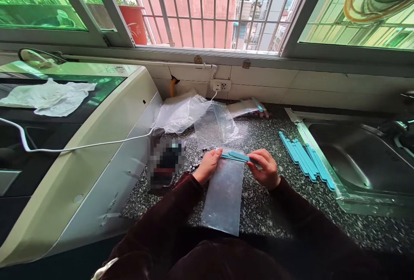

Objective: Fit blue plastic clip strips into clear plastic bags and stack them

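Observation:
Between my hands lie a few flat turquoise sticks [238, 156], shaped like nail files, just above the upper end of a clear plastic bag [224, 202]. My left hand [208, 167] is closed, its thumb and fingers pinching the left ends of the sticks; whether it also grips the bag's edge I cannot tell. The right ends are pinched in my right hand [264, 168], its fingers curled. One stick is tilted across the others. The bag looks flat, hanging down toward the counter's front edge. A loose pile of similar turquoise sticks [304, 159] rests right of my right hand.
Clear plastic bags [184, 109] lie at the back of the speckled counter [265, 215]. A packet of sticks [246, 107] is near the wall. A blurred dark object [165, 163] stands left. A sink [349, 155] is right; a white cable [97, 145] crosses from the left.

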`<state>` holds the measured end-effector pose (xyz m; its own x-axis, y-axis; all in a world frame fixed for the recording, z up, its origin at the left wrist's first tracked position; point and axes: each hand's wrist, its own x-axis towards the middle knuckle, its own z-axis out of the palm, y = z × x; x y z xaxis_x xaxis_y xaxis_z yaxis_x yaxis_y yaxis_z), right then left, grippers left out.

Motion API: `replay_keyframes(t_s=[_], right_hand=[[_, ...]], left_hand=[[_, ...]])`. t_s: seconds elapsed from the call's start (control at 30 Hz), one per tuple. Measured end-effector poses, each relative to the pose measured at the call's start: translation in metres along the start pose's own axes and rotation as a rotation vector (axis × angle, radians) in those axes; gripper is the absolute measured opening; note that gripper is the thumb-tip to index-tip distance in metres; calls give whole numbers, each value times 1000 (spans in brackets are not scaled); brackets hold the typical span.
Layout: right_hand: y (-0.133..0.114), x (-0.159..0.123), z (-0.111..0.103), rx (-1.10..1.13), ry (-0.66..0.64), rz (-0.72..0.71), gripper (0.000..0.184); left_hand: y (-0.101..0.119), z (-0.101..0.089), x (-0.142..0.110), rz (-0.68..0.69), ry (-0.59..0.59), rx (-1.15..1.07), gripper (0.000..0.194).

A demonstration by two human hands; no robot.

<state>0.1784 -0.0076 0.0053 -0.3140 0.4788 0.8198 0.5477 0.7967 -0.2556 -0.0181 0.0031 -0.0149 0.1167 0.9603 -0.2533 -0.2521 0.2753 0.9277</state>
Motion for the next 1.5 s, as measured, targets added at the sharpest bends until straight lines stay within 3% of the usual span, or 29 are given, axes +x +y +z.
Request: replay_keyframes(t_s=[0.97,1.5], right_hand=[[11,5,-19,-73,141,-5,13],[21,-3,-22,-95,208,106,10]], left_hand=[[16,-4,-3,-12,86,-37,44],[20,-11,1,12,123,-124,48]])
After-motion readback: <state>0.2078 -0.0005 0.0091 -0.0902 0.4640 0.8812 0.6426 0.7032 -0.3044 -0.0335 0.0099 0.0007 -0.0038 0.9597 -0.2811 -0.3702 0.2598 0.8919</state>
